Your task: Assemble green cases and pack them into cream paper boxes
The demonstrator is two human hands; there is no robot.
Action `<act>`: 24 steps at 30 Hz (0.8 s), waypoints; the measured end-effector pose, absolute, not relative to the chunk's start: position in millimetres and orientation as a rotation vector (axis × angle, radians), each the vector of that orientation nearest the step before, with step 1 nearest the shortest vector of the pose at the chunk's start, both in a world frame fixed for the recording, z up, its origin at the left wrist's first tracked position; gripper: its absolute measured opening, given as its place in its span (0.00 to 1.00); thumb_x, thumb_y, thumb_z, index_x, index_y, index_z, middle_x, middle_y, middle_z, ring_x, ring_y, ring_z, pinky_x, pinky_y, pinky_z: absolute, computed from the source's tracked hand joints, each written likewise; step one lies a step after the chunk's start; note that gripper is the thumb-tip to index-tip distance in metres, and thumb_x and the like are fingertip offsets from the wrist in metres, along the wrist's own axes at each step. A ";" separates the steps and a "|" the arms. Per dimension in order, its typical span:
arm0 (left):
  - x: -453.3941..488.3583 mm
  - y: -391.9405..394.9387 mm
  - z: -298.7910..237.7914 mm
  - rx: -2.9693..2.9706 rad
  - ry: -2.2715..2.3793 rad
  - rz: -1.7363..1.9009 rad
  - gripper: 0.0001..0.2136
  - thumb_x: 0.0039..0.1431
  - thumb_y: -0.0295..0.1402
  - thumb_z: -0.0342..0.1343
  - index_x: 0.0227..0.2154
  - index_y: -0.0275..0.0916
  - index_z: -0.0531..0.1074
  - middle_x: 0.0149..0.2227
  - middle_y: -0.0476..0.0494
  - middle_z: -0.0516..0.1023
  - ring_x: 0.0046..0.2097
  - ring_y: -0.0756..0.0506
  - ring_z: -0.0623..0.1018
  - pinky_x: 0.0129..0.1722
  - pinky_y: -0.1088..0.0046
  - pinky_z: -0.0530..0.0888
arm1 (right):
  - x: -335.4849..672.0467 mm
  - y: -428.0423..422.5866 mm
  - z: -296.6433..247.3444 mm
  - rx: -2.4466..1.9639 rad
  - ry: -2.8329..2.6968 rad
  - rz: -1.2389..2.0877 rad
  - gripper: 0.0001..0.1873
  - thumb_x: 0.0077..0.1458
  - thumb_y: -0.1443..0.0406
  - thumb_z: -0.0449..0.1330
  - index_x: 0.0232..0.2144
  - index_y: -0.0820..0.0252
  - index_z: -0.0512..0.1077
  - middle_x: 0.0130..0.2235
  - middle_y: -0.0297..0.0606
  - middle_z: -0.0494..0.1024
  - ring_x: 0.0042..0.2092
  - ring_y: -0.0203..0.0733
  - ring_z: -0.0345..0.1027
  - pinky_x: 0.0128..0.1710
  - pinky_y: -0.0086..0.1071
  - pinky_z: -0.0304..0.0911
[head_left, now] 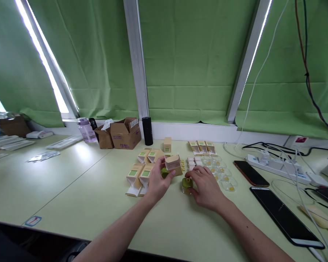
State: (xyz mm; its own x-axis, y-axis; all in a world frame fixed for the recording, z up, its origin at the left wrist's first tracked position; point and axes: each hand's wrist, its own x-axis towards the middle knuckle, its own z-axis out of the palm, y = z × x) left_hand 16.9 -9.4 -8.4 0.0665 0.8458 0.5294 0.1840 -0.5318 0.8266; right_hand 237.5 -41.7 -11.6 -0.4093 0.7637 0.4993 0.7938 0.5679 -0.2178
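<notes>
My left hand (160,178) is closed around a small tan carton (176,169), tilted with its open end towards me. Something olive green (164,173) shows between that hand's fingers and the carton; its shape is mostly hidden. To the right, the fingers of my right hand (205,185) are closed on a small clear jar with an olive-green top (187,185), at the table surface. Several open tan cartons (139,175) with green labels lie left of my left hand. Beyond my right hand are small pinkish-white blocks (192,161) and several clear plastic cups with yellow centres (224,178).
Three open cartons (202,147) and one upright carton (167,145) stand farther back. Cardboard boxes (125,134), a black cylinder (147,131) and a purple bottle (86,130) line the wall. Two phones (285,214), cables and a power strip (278,167) lie right.
</notes>
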 end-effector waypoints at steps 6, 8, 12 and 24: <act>15.8 -7.7 -12.9 1.949 1.117 1.290 0.26 0.53 0.28 0.67 0.55 0.43 0.69 0.53 0.37 0.82 0.56 0.34 0.80 0.57 0.50 0.75 | 252.5 -34.3 -10.1 -1.384 -2.212 -0.161 0.20 0.46 0.73 0.68 0.42 0.53 0.75 0.41 0.41 0.83 0.52 0.58 0.70 0.50 0.48 0.58; 14.9 -8.0 -12.6 2.039 1.215 1.198 0.26 0.50 0.27 0.68 0.53 0.43 0.71 0.51 0.37 0.82 0.55 0.31 0.80 0.56 0.48 0.74 | 253.7 -33.9 -9.6 -1.408 -2.217 -0.168 0.19 0.46 0.73 0.68 0.41 0.54 0.75 0.41 0.41 0.83 0.52 0.58 0.70 0.49 0.48 0.58; 14.7 -12.6 -3.8 2.221 1.329 0.956 0.25 0.48 0.28 0.69 0.51 0.43 0.73 0.50 0.37 0.81 0.54 0.30 0.79 0.60 0.46 0.69 | 253.4 -34.0 -8.4 -1.434 -2.259 -0.153 0.16 0.47 0.72 0.68 0.40 0.55 0.75 0.41 0.40 0.84 0.53 0.57 0.69 0.49 0.46 0.57; 8.6 -18.3 5.1 2.247 1.010 1.214 0.15 0.53 0.25 0.62 0.44 0.41 0.74 0.58 0.36 0.74 0.63 0.33 0.71 0.63 0.52 0.67 | 252.0 -36.6 -3.9 -1.489 -2.283 -0.114 0.15 0.50 0.71 0.68 0.41 0.55 0.75 0.43 0.39 0.84 0.56 0.56 0.67 0.50 0.44 0.56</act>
